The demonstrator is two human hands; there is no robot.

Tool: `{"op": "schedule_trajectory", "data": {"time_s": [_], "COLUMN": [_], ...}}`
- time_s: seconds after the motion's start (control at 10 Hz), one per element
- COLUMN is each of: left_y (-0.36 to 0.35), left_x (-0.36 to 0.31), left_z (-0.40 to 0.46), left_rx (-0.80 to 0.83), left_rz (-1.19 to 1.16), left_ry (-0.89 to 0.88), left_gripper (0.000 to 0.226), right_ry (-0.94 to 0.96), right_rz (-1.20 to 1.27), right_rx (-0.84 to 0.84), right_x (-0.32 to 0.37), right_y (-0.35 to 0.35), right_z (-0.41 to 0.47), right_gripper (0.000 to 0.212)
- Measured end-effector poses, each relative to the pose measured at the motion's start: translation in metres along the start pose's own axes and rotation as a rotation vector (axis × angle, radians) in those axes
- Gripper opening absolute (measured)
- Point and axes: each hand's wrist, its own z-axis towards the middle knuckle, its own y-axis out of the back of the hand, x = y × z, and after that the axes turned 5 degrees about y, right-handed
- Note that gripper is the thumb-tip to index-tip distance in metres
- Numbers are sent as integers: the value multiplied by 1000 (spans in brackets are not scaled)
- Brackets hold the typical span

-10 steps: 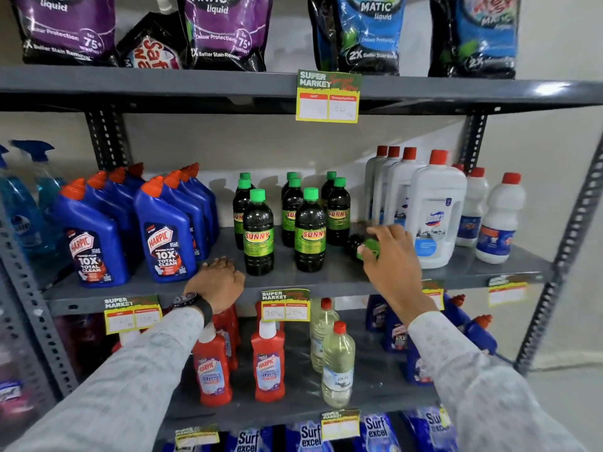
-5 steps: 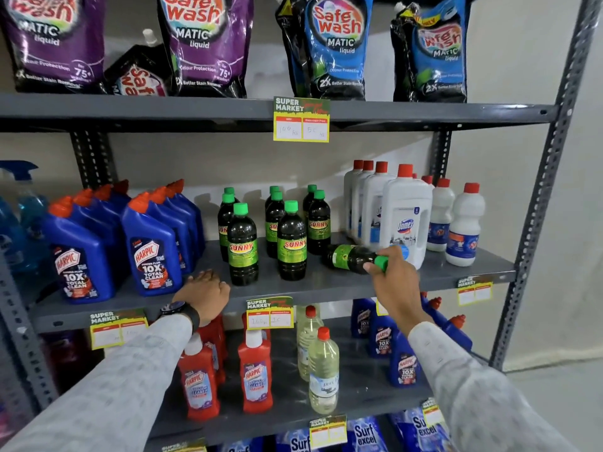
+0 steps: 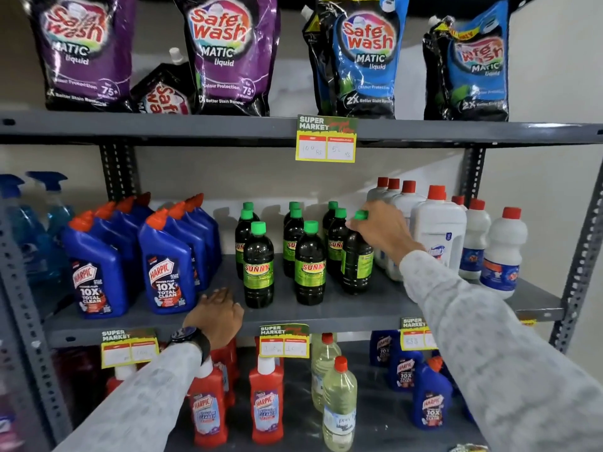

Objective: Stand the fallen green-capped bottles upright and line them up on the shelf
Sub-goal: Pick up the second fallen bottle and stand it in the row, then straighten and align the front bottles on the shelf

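Observation:
Several dark green-capped bottles stand upright in three rows on the middle grey shelf (image 3: pixel 342 313). The front-left bottle (image 3: pixel 258 269) and front-middle bottle (image 3: pixel 310 269) show yellow "SUNNY" labels. My right hand (image 3: pixel 380 230) grips the neck, just under the cap, of the rightmost bottle (image 3: pixel 357 265), which stands upright on the shelf at the front of the right row, its label turned sideways. My left hand (image 3: pixel 217 316) rests curled on the shelf's front edge, left of the bottles, holding nothing.
Blue Harpic bottles (image 3: pixel 166 269) crowd the shelf to the left, white red-capped bottles (image 3: pixel 437 233) stand close on the right. Detergent pouches (image 3: pixel 228 53) fill the upper shelf. Red, yellowish and blue bottles stand on the lower shelf. Price tags (image 3: pixel 283 340) hang on the shelf edges.
My right hand lifted the fallen bottle off its side and stood it upright at the front of the right row. My left hand stayed on the shelf edge. The view tilted upward.

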Motion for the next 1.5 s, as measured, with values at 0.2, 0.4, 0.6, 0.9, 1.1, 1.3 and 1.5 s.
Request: {"op": "schedule_trajectory", "data": {"time_s": [0.2,0.4,0.6,0.9,1.1,1.3,1.5], "left_y": [0,-3,-6,-6,-6,-7,-6], "left_x": [-3,-1,-1,-1,0,0,0], "left_z": [0,1,1,1,2,3,1], "left_rx": [-8,-35,-65,-42,-48,-42,-51], "left_rz": [-83,-97,-113,-111,-127,-138,-172], "left_ry": [33,25,30,36,32,34,38], "left_gripper": [61,70,67,62,63,63,62], "right_ry": [-47,-53,-147,-266,-233,-203,-217], "right_rz": [12,-89,541,683,494,622,487], "right_rx": [58,21,32,128,-33,60,23], "right_x": [-3,-7,-34,-61,-52,-60,-56], "right_y": [-27,-28,-49,-101,-105,-100,-102], "right_z": [9,0,-40,-78,-86,-85,-87], "right_gripper": [38,56,66,62,87,77,72]}}
